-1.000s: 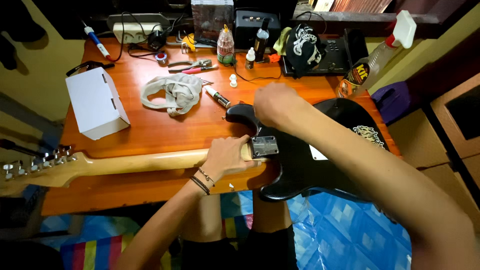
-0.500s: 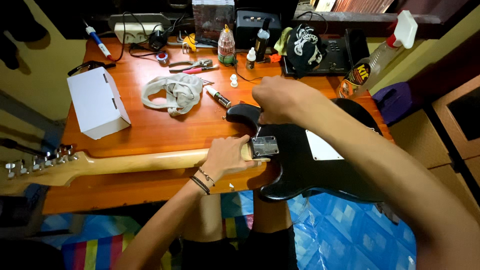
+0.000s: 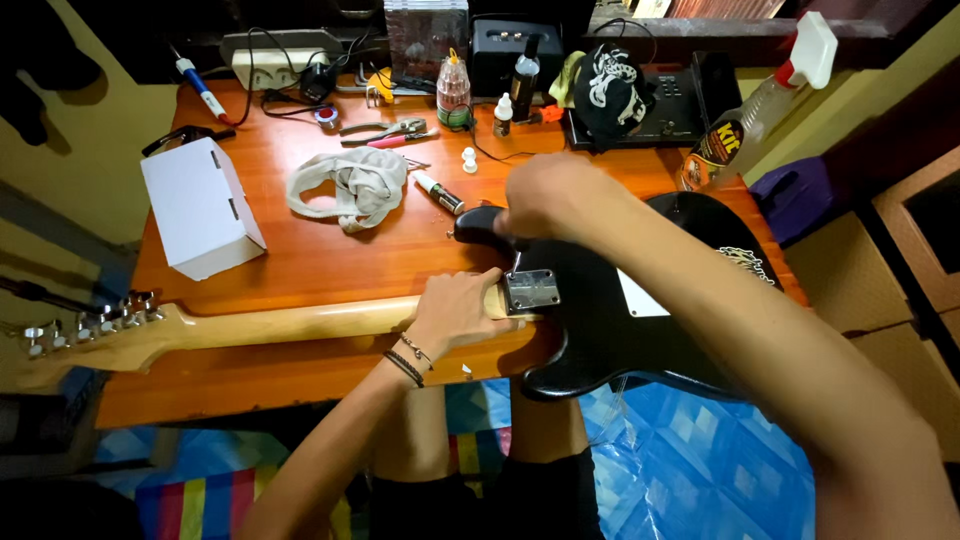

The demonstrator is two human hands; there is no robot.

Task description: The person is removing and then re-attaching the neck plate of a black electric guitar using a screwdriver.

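1. A black electric guitar (image 3: 610,330) is seen lying face down across the near edge of an orange wooden table (image 3: 300,260), its body overhanging the edge above the person's knees.
2. The pale maple neck (image 3: 290,325) is laid leftward along the table, with the headstock (image 3: 90,335) and its tuners projecting past the left end.
3. The left hand (image 3: 455,310) is closed around the heel of the neck, just beside the metal neck plate (image 3: 532,290); dark bracelets are worn at its wrist.
4. The right hand (image 3: 545,195) is held curled over the upper horn of the body, just above the plate; whether anything is gripped in it cannot be told.
5. Farther back, a crumpled grey cloth (image 3: 345,185) and a marker-like pen (image 3: 438,193) are found mid-table, with a white cardboard box (image 3: 200,205) to the left.
6. At the far edge, pliers (image 3: 385,128), small bottles (image 3: 453,92), a power strip (image 3: 270,45), a black cap (image 3: 612,90) and a spray bottle (image 3: 755,105) are lined up.
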